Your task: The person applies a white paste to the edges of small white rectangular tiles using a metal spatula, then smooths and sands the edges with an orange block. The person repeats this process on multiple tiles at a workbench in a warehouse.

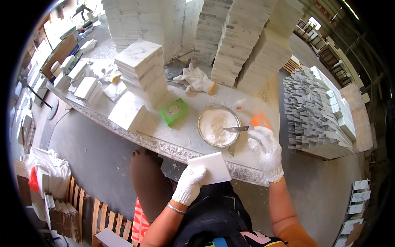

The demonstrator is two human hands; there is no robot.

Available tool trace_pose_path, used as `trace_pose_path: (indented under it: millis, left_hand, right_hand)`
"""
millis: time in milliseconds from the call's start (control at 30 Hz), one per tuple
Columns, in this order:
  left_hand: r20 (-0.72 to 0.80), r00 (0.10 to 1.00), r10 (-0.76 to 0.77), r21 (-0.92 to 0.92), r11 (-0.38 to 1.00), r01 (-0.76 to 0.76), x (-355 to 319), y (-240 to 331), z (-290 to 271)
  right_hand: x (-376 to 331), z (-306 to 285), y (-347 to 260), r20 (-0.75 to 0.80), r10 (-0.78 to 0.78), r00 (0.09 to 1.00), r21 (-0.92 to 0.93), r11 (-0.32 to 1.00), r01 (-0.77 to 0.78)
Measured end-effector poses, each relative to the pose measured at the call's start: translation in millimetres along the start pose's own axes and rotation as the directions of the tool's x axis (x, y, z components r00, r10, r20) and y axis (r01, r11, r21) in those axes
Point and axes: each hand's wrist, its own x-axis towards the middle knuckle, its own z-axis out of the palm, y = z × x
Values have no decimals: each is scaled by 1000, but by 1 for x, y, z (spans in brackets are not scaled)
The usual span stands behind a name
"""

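My left hand (190,185), in a white knit glove, grips a square white tile (213,168) by its left edge, out over the near edge of the stone-slab table. My right hand (266,153), gloved the same way, hovers over the table's right side with thumb and fingers apart. Just beyond its fingertips is a flat orange piece (261,120), partly covered by the hand; whether they touch is unclear. Left of that hand, a clear round bowl (199,128) contains white paste (217,121). A metal putty knife (236,129) rests in the paste, its end pointing toward my right hand.
A green box (174,112) lies left of the bowl. Marble tiles stand in a stack (142,70), with a tile (125,111) at the table edge. Spare white gloves (195,79) lie behind. Tall tile stacks (242,37) line the back. Grey-white strips (308,109) fill a right-hand pallet.
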Motion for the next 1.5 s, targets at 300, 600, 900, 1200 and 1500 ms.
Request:
trace_pose_path:
  millis: [300,600,900,1200,1500]
  left_hand:
    - [-65,997,37,-46,998,-40,26,10,0]
    - [-108,994,14,-42,999,-18,38,5,-6]
    - [-147,989,-33,-27,999,29,41,6,-6]
    - [-170,985,-35,-14,999,33,44,8,4]
    - [-200,980,-10,20,1000,14,41,7,6]
  right_hand:
    - [47,21,10,186,-89,979,-347,926,150]
    - [53,41,29,345,-48,937,-360,915,180]
    - [66,26,28,262,5,965,-153,988,36]
    - [68,42,35,343,267,901,196,917,-346]
    - [73,49,33,549,383,743,361,693,-624]
